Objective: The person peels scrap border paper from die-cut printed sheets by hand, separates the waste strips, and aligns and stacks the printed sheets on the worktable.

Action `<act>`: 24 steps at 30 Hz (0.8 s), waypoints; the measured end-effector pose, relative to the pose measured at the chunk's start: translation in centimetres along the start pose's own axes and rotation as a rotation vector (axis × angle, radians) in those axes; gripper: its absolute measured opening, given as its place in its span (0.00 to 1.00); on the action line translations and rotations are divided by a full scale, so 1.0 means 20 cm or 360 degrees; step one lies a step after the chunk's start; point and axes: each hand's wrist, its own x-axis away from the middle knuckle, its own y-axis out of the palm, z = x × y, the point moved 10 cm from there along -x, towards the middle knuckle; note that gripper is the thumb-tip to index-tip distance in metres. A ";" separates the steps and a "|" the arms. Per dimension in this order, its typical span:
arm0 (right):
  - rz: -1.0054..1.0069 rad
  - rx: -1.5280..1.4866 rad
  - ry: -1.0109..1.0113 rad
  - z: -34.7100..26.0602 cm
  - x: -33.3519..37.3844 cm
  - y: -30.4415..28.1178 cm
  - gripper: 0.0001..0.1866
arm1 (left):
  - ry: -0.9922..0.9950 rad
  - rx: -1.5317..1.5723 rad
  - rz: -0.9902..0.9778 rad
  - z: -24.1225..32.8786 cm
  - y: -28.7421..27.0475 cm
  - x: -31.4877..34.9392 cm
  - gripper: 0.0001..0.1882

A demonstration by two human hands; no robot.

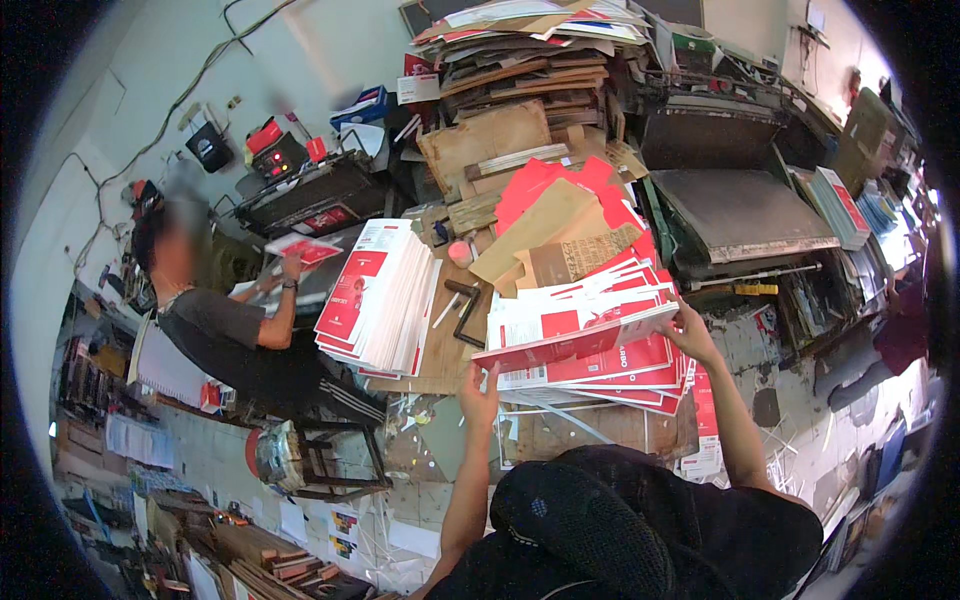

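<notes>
My left hand [480, 393] and my right hand [690, 334] grip opposite ends of a red and white bundle of printed card sheets [575, 342]. The bundle is tilted up on its long edge, so its thickness shows. It stands over a fanned, uneven pile of similar red and white sheets [640, 378] at the near side of the worktable. How far the pile reaches behind the bundle is partly hidden. To the left rises a tall stack of the same printed sheets [365, 290].
Brown cardboard pieces [540, 235] and a dark angled metal bar [463, 315] lie on the worktable [600, 430]. A press with a flat metal plate [735, 210] stands at right. At left, a co-worker [225, 320] holds a red and white sheet [305, 250]. A stool [310, 455] stands below.
</notes>
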 end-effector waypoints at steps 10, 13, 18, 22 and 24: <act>-0.0013 0.0159 -0.0007 -0.29 -0.01 -0.11 0.12 | -0.0388 -0.0335 -0.0829 0.08 0.07 -0.18 0.13; 0.0081 -0.0022 -0.0030 -0.52 0.03 -0.22 0.15 | -0.0609 0.0207 -0.0822 0.17 0.10 -0.20 0.13; 0.0949 -0.0443 0.0469 -0.60 0.53 -0.74 0.25 | -0.0518 0.0403 -0.0973 0.41 0.41 -0.21 0.18; 0.1385 -0.0348 0.0306 -0.53 0.74 -0.99 0.24 | -0.0125 0.0602 -0.0664 0.42 0.25 -0.26 0.22; 0.1586 -0.0325 0.0210 -0.45 0.87 -1.09 0.24 | -0.0127 0.0803 -0.0472 0.21 0.08 -0.22 0.24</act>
